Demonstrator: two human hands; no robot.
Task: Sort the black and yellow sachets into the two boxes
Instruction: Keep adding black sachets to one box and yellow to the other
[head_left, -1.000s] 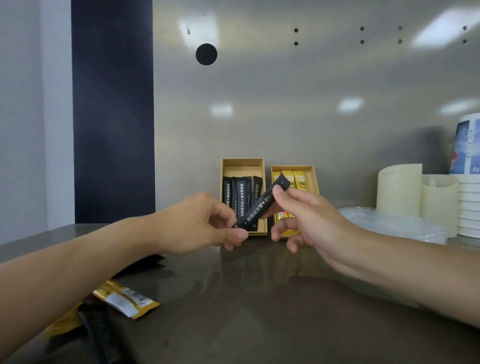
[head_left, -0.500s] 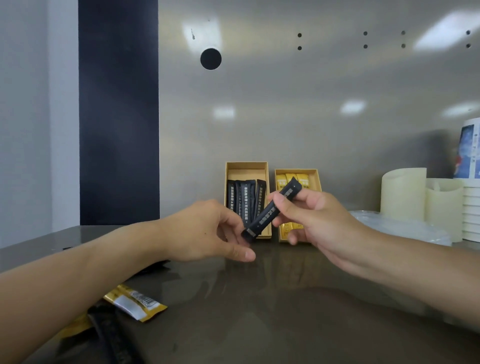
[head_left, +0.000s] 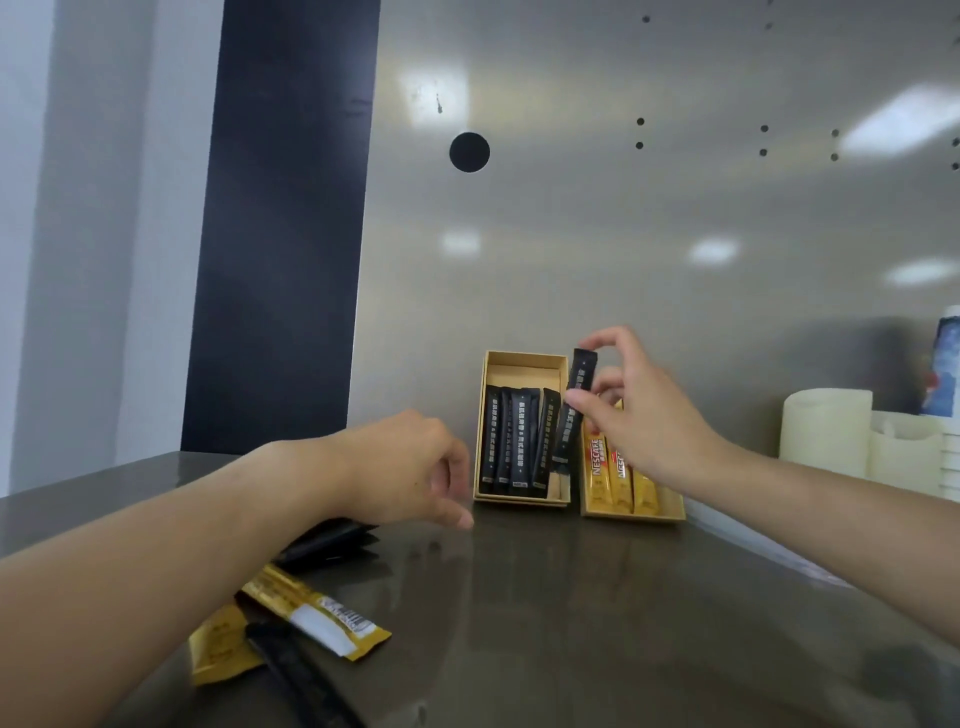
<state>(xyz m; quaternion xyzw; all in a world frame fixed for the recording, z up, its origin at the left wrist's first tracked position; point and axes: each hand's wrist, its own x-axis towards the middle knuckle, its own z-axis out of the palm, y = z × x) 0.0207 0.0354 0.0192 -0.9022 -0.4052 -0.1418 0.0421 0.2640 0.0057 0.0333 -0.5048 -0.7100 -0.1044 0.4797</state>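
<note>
Two open cardboard boxes are sitting side by side against the steel back panel: the left box (head_left: 522, 364) with black sachets, the right box (head_left: 670, 512) with yellow ones. We are pinching a slim black sachet (head_left: 574, 410) in our right hand (head_left: 639, 421), nearly upright, over the left box's right edge. Our left hand (head_left: 410, 470) is hovering loosely curled and empty above the glossy tabletop (head_left: 597, 623), near loose yellow sachets (head_left: 317, 613).

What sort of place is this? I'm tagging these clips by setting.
Probably a pantry or drinks counter: a dark glossy countertop against a brushed metal wall panel, stacked paper cups at right, and instant-coffee sachets sorted into small boxes.
</note>
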